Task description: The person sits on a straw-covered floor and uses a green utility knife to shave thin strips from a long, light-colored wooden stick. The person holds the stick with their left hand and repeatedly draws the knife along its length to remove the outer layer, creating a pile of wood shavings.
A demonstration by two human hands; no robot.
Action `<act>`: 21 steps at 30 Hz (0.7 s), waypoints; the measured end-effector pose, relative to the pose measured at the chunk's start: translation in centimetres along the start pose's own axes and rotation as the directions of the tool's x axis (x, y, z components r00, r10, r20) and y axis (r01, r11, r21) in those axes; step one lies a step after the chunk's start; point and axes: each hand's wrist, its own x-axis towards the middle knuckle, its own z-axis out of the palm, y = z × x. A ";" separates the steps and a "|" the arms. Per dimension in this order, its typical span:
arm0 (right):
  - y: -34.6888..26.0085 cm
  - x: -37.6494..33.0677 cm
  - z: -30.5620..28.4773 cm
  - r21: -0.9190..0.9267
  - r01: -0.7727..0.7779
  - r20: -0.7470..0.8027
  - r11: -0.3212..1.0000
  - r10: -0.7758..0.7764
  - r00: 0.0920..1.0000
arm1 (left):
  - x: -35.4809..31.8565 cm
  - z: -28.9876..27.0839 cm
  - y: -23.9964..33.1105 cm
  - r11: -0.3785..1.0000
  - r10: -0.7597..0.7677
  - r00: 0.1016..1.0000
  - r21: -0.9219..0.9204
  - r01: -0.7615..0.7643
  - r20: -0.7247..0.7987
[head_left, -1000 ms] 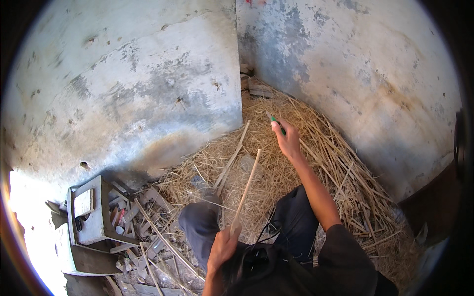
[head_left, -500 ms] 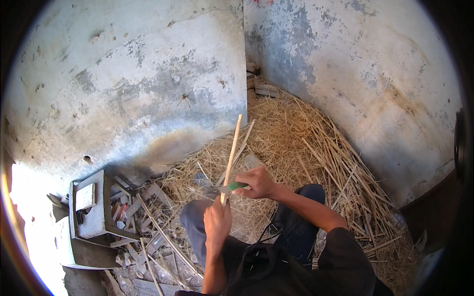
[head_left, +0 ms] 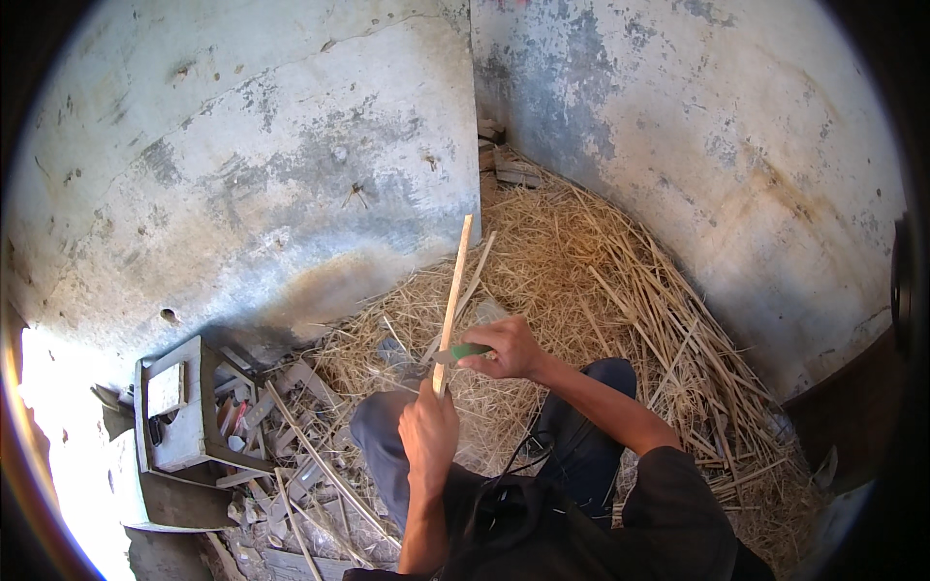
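My left hand point(head_left: 428, 426) is closed round the lower end of a long, pale strip of split wood or bamboo point(head_left: 455, 290), which points up and away, tilted slightly right. In my right hand point(head_left: 507, 347) is a knife point(head_left: 469, 351) with a green handle, the fingers wrapped round it. Its short blade lies across the strip, just above my left hand. The lowest end of the strip is hidden in my left fist. Both hands are held in front of my bent knees.
Thin shavings point(head_left: 552, 232) cover the floor ahead, with a bundle of long strips point(head_left: 668, 320) along the right wall. At left stands a worn wooden box point(head_left: 199, 416) beside scattered scraps point(head_left: 300, 465). Peeling walls point(head_left: 291, 145) meet in the corner ahead.
My right hand and the knife have shifted slightly up along the strip, away from my left hand. The strip's top has moved a little up and left in view.
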 end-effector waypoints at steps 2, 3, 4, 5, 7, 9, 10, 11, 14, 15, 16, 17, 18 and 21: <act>0.3 0.3 -0.3 -0.060 0.030 -0.013 0.998 -0.031 0.999 | -0.2 -0.1 -0.1 1.000 -0.004 1.000 0.018 0.004 -0.011; 0.3 0.8 -0.8 -0.107 0.055 -0.027 0.993 -0.058 0.998 | -0.3 -0.2 -0.2 1.000 -0.007 1.000 0.028 0.008 -0.017; 0.2 1.1 -1.0 -0.154 0.079 -0.040 0.985 -0.086 0.996 | -0.4 -0.3 -0.2 0.999 -0.008 1.000 0.031 0.009 -0.018; 0.2 1.1 -1.0 -0.145 0.077 -0.054 0.986 -0.085 0.995 | -0.5 -0.3 -0.1 0.999 -0.006 1.000 0.033 0.007 -0.018; 0.2 0.8 -0.8 -0.127 0.073 -0.084 0.989 -0.084 0.993 | -0.8 -0.3 0.0 0.999 -0.011 1.000 0.033 0.012 -0.018; 1.6 0.9 -1.4 -0.119 -0.023 -0.130 0.993 0.007 0.991 | -1.2 -0.1 -0.2 0.999 -0.026 0.999 0.024 0.027 -0.018; 2.6 1.0 -1.8 -0.113 -0.071 -0.153 0.991 0.053 0.987 | -1.3 -0.1 -0.1 0.999 -0.013 1.000 0.040 0.014 -0.023; 3.6 0.7 -2.1 -0.126 -0.123 -0.160 0.984 0.102 0.982 | -1.6 0.0 -0.1 0.999 -0.002 1.000 0.054 0.003 -0.021; 5.5 1.0 -3.6 -0.154 -0.217 -0.190 0.964 0.187 0.964 | -2.4 0.3 -0.9 0.998 -0.010 0.999 0.061 0.008 0.034; 5.5 1.4 -4.4 -0.165 -0.212 -0.198 0.963 0.179 0.964 | -2.7 0.3 -1.3 0.998 -0.020 0.998 0.055 0.017 0.060; 5.4 1.7 -4.8 -0.177 -0.208 -0.205 0.962 0.171 0.964 | -3.0 0.2 -1.6 0.998 -0.026 0.997 0.051 0.023 0.070; 5.3 1.5 -4.9 -0.200 -0.211 -0.196 0.957 0.171 0.965 | -3.3 0.2 -1.8 0.999 -0.028 0.996 0.046 0.024 0.083; 5.2 1.3 -5.0 -0.223 -0.213 -0.187 0.951 0.172 0.967 | -3.5 0.2 -1.9 0.999 -0.030 0.995 0.040 0.026 0.096; 6.5 0.8 -4.9 -0.215 -0.295 -0.237 0.931 0.243 0.941 | -3.9 0.1 -1.9 0.999 -0.041 0.992 0.034 0.037 0.123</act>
